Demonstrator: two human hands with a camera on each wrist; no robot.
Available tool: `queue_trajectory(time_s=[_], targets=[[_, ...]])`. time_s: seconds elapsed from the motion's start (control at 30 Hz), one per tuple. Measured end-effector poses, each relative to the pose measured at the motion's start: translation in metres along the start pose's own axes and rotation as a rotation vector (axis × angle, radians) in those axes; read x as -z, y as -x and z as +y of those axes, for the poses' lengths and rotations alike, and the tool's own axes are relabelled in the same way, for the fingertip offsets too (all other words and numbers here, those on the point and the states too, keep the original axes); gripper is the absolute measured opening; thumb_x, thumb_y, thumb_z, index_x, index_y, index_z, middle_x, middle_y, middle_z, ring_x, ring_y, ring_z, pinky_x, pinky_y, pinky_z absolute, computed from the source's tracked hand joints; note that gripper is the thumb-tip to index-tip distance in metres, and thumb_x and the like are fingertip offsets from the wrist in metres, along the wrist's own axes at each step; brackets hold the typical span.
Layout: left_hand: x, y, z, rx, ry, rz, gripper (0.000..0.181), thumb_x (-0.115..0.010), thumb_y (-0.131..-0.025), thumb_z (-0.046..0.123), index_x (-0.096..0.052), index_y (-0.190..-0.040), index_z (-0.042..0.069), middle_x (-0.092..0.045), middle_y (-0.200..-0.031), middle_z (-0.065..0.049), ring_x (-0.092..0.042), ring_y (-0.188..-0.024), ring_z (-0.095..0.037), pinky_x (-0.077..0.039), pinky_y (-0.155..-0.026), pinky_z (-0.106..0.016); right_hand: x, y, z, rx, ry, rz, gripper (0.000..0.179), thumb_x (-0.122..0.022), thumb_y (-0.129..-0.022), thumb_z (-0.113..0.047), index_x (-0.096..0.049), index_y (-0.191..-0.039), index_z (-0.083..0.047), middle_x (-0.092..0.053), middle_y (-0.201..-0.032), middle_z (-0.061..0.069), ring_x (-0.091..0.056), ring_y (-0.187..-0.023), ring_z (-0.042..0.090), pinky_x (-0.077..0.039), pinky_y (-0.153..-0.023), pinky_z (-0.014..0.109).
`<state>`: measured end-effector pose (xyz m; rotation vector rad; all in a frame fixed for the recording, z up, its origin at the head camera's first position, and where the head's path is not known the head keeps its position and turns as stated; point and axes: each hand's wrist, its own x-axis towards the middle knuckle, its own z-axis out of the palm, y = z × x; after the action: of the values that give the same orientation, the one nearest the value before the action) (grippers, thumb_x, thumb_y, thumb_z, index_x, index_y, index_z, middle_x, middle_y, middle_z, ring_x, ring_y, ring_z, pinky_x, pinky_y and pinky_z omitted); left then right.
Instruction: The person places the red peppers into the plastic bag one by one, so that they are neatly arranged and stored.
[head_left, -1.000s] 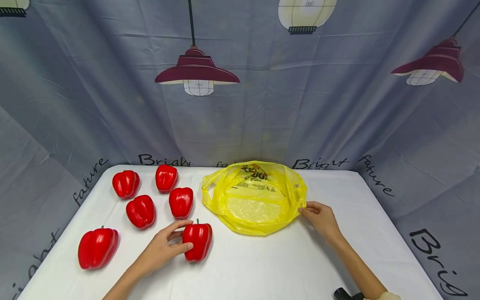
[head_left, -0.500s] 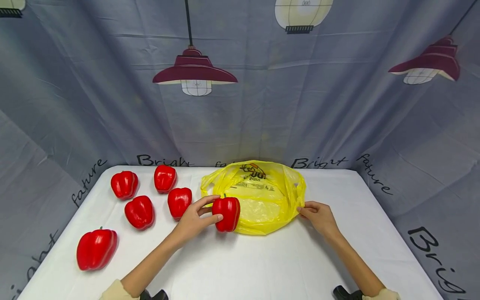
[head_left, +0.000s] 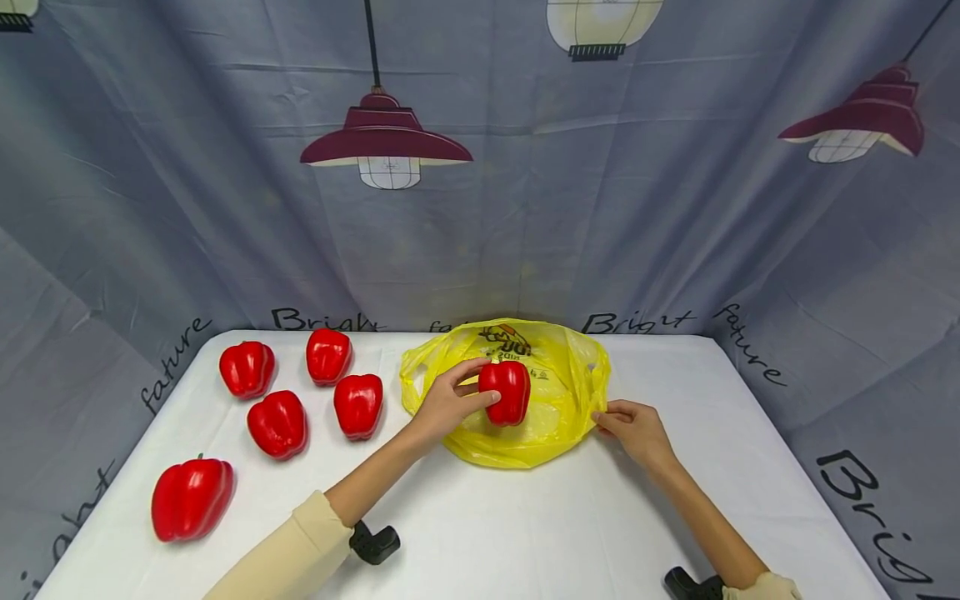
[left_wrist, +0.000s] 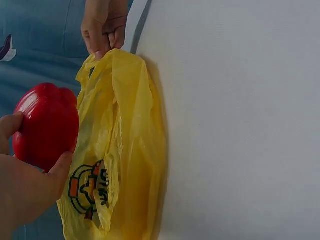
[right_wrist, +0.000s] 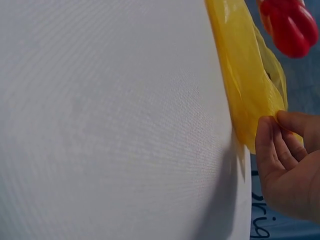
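Observation:
A red bell pepper (head_left: 507, 393) is held between the thumb and fingers of my left hand (head_left: 452, 402), over the opening of a yellow plastic bag (head_left: 517, 446). In the left wrist view the same bell pepper (left_wrist: 47, 127) is raised beside the bag's upper edge. My right hand (head_left: 633, 429) pinches the bag's right rim. The right wrist view shows that thumb and fingertips closed on the yellow film (right_wrist: 250, 75). Dark printing marks the bag's far wall, and its mouth gapes upward.
Several more red bell peppers lie on the left of the white table (head_left: 540, 533), the nearest being a large one (head_left: 191, 500) at the front left. Another pepper (head_left: 358, 406) sits just left of the bag. A grey printed curtain (head_left: 487, 233) hangs behind the table.
My left hand has lifted the bell pepper off the table and carried it right and away from me, over the bag. My right hand stays at the bag's rim.

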<state>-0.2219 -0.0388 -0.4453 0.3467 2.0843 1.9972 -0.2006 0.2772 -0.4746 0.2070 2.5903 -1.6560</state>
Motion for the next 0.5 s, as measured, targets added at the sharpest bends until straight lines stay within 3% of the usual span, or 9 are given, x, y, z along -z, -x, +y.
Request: queue_trajectory(time_s=[0.23,0.5], targets=[[-0.026,-0.036,0.0,-0.018,0.015,0.016,0.056,-0.073,-0.092,0.016,-0.054,-0.144,0.011,-0.051,-0.143,-0.012,-0.054,-0.125,-0.037,-0.052,-0.095,-0.043,0.0,0.0,-0.002,-0.002,-0.019,-0.003,0.029,-0.069,-0.095,-0.012,-0.066,-0.112,0.012,-0.073,-0.09,0.01,-0.069,-0.08,0.019,-0.058,-0.072,0.025],[-0.046,-0.067,-0.005,-0.034,-0.012,0.053,0.051,-0.073,-0.091,0.009,-0.058,-0.14,0.011,-0.054,-0.138,-0.012,-0.056,-0.122,-0.037,-0.053,-0.094,-0.04,0.0,0.001,-0.004,-0.016,-0.027,-0.008,0.03,-0.07,-0.095,-0.013,-0.066,-0.111,0.012,-0.073,-0.088,0.01,-0.07,-0.08,0.019,-0.059,-0.073,0.026]])
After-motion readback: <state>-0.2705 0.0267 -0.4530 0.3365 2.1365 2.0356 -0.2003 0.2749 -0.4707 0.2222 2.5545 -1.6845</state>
